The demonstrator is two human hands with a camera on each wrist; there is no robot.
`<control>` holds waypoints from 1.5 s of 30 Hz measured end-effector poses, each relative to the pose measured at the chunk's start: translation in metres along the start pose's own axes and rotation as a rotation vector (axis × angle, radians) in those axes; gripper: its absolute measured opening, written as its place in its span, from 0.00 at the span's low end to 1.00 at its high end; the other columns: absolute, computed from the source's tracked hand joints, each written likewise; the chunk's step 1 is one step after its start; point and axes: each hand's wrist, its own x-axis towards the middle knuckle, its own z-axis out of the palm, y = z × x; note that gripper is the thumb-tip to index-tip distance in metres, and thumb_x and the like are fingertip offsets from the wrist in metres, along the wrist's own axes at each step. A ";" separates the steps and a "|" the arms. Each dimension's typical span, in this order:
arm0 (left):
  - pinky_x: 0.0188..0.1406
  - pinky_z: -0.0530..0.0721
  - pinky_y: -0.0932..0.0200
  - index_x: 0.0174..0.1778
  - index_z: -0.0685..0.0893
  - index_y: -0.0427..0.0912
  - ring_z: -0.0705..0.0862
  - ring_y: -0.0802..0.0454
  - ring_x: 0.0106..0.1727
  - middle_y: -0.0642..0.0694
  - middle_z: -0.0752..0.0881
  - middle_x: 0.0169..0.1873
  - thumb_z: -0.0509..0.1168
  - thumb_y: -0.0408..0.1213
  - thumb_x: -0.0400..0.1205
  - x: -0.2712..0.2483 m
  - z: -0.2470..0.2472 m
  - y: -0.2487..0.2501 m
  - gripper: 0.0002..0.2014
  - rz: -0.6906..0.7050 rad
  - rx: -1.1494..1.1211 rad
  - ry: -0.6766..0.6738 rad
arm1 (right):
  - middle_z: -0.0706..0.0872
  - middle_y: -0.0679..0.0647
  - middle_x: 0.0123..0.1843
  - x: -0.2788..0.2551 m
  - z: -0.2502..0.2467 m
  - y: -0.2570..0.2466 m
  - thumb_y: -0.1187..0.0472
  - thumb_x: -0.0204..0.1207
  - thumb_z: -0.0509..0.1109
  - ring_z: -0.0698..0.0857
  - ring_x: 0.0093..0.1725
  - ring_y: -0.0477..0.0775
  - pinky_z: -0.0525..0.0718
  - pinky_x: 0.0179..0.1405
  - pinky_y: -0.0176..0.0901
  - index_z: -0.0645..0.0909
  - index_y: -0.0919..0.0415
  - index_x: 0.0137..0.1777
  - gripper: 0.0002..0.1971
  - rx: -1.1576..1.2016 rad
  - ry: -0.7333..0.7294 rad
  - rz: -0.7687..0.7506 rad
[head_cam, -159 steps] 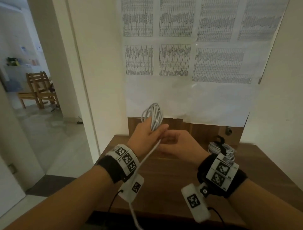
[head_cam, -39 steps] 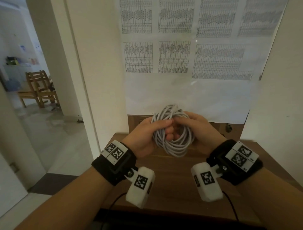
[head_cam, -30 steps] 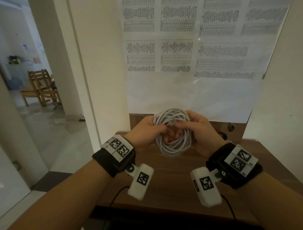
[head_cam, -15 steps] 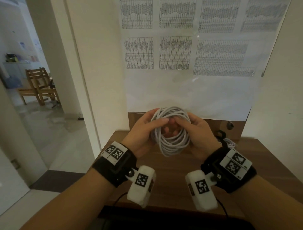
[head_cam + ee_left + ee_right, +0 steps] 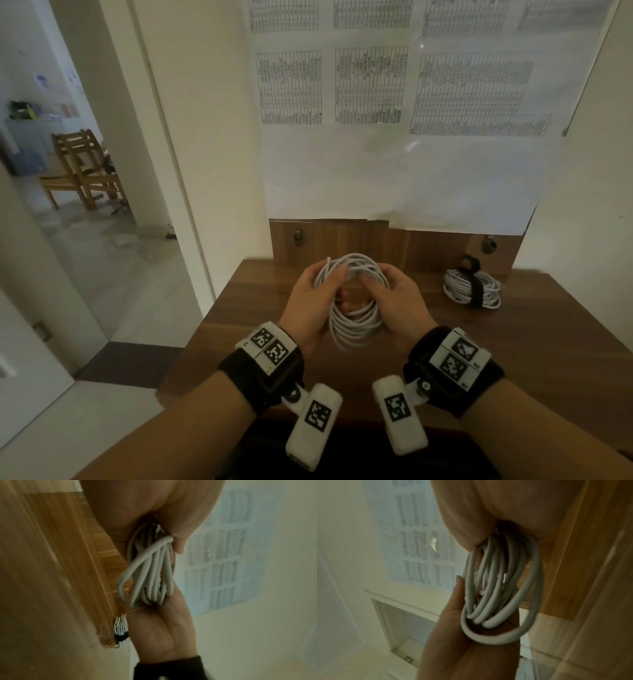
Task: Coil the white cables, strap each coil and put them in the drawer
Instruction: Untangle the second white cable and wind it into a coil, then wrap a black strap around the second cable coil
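— Wood-grain counter (image 5: pixel 513 342) against a pale wall, that much I get. Where is the cable?

— Up off the counter, between both hands. It is a white cable coil (image 5: pixel 354 308), loops bunched and unstrapped, held roughly upright over the middle of the counter. The left hand (image 5: pixel 308 308) grips its left side, thumb over the top strands and fingers curled through behind. The right hand (image 5: pixel 399 305) grips the right side the same way, fingertips hooked over the upper loops.

— Do the wrist views agree?

— Yes. The left wrist view shows the strands (image 5: pixel 150 572) pinched in the left palm with the right hand closing on them from below; the right wrist view shows thick loops (image 5: pixel 498 588) resting in the left hand's fingers (image 5: pixel 458 601).

— Anything else around?

— A second white coil (image 5: pixel 471 289) lies flat at the back right of the counter, well apart from the hands, bound by a black strap (image 5: pixel 474 287). Behind it stands a wooden back panel (image 5: pixel 342 240), and above that large printed sheets (image 5: pixel 394 85) cover the wall. Through the doorway on the left sits a wooden chair (image 5: pixel 80 164) on a pale floor.
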 end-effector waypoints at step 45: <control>0.18 0.76 0.67 0.42 0.82 0.43 0.71 0.59 0.19 0.53 0.68 0.22 0.67 0.50 0.83 0.061 0.014 -0.053 0.13 -0.354 -0.258 0.017 | 0.81 0.49 0.54 0.070 -0.194 0.037 0.51 0.73 0.80 0.83 0.50 0.52 0.83 0.50 0.49 0.78 0.51 0.60 0.20 -1.095 0.130 0.168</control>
